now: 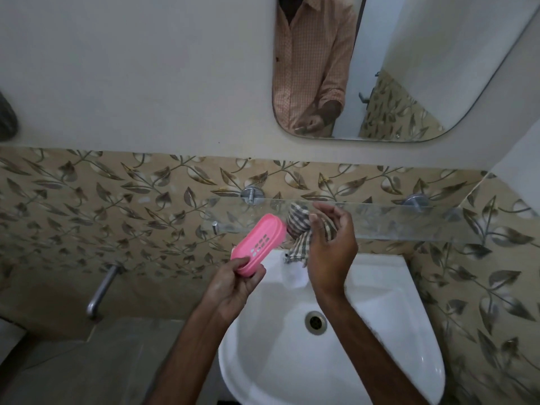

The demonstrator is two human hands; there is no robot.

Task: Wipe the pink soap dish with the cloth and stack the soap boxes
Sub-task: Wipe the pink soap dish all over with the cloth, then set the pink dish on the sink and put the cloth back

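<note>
I see two bare forearms reaching up from the bottom edge over a white sink [380,287]. The left hand [233,285] is raised to the left of the basin, thumb on top and fingers curled beneath, pinching the near end of the pink soap dish [258,244]. The dish tilts up and away to the right, its slotted face turned toward me. The right hand [331,244] is held upright just right of the dish, back of the hand toward me, fingers loosely curled around a bunched checked cloth [301,232]. One fold of cloth pokes out above the thumb beside the dish's far end; the rest hangs below the palm over the sink's back rim. Whether cloth and dish touch, I cannot tell.

Directly behind both hands runs a clear glass shelf [409,223], fixed to a wall of leaf-patterned tiles [117,206] by round metal brackets. A metal tap [102,290] sticks out of the tiles at lower left. The sink's drain [315,322] lies between the forearms. Above, a rounded mirror [409,68] reflects a checked shirt and hands. No soap boxes are in view.
</note>
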